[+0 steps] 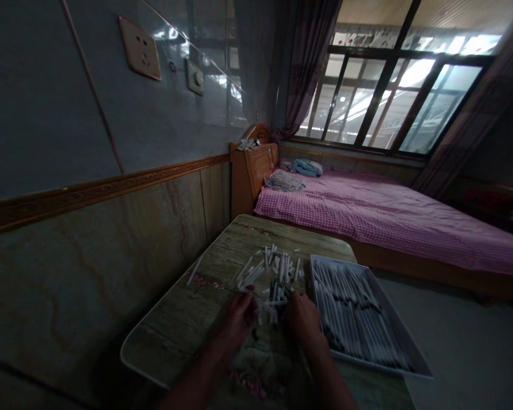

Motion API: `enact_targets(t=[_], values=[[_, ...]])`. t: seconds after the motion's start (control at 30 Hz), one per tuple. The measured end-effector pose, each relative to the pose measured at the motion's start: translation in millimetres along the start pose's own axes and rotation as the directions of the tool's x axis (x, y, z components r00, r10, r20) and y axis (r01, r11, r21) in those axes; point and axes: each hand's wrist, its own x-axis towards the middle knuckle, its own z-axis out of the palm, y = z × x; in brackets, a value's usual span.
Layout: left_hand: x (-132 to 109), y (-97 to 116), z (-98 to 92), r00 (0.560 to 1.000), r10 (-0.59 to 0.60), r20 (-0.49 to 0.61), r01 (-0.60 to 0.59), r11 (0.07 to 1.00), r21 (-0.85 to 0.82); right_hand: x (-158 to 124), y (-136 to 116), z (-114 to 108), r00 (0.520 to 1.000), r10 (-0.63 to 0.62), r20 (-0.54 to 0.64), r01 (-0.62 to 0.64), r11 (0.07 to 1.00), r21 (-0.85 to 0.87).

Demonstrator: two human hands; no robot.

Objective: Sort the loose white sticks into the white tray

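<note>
My left hand point(239, 316) and right hand point(302, 319) both pinch thin white paper sticks point(270, 273) heaped on the worn wood-grain counter point(183, 319). Beside my right hand, a flat grey rectangular tray point(404, 341) holds more sticks laid in rows.

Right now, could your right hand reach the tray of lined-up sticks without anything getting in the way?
Probably yes. The right hand rests at the loose sticks, just beside the left edge of the tray, and nothing stands between them.

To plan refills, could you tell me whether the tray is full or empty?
Largely full: white sticks cover most of the tray's floor, lying side by side.
</note>
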Motion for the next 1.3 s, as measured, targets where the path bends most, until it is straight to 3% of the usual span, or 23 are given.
enact_targets(t=[0.2,0.5,0.63,0.7,0.8,0.87,0.93,1.07,1.2,1.3], values=[[-1.9,-5.6,1.2,0.999,0.009,0.040,-0.011,0.999,0.039,1.5,0.3,2.5,0.999,0.018,-0.029,-0.018,1.000,0.010],[2.5,-3.1,-1.8,0.999,-0.053,0.005,0.053,0.998,-0.036,0.2,11.8,-18.5,0.999,0.030,-0.036,-0.030,0.999,0.020],[4.3,-3.8,-3.3,0.998,-0.063,0.009,0.063,0.996,-0.068,-3.1,19.0,-25.6,0.988,0.013,-0.151,0.021,0.975,0.220],[5.6,-4.0,-3.7,0.998,-0.057,0.012,0.058,0.996,-0.073,-6.9,19.8,-27.3,0.964,0.002,-0.266,0.120,0.889,0.441],[6.4,-3.2,-3.0,0.998,-0.059,-0.012,0.058,0.995,-0.081,-15.4,15.9,-28.0,0.929,0.080,-0.361,0.244,0.602,0.760],[6.1,-2.2,-2.3,0.997,-0.074,-0.035,0.071,0.994,-0.086,-22.0,11.7,-26.8,0.921,0.148,-0.360,0.270,0.423,0.865],[5.6,-1.3,-2.1,0.995,-0.095,-0.037,0.092,0.993,-0.081,-28.4,8.4,-24.0,0.910,0.185,-0.371,0.291,0.354,0.889],[5.3,-1.2,-2.5,0.992,-0.117,-0.051,0.114,0.991,-0.071,-39.3,5.4,-16.5,0.897,0.117,-0.425,0.337,0.441,0.832],[5.3,-0.9,-0.1,0.989,-0.131,-0.069,0.126,0.990,-0.069,-48.5,-0.9,-15.3,0.902,-0.150,-0.406,0.418,0.543,0.728],[3.9,0.1,2.4,0.992,-0.112,-0.053,0.107,0.991,-0.077,-52.2,-8.6,-17.1,0.893,-0.262,-0.365,0.445,0.624,0.642]])
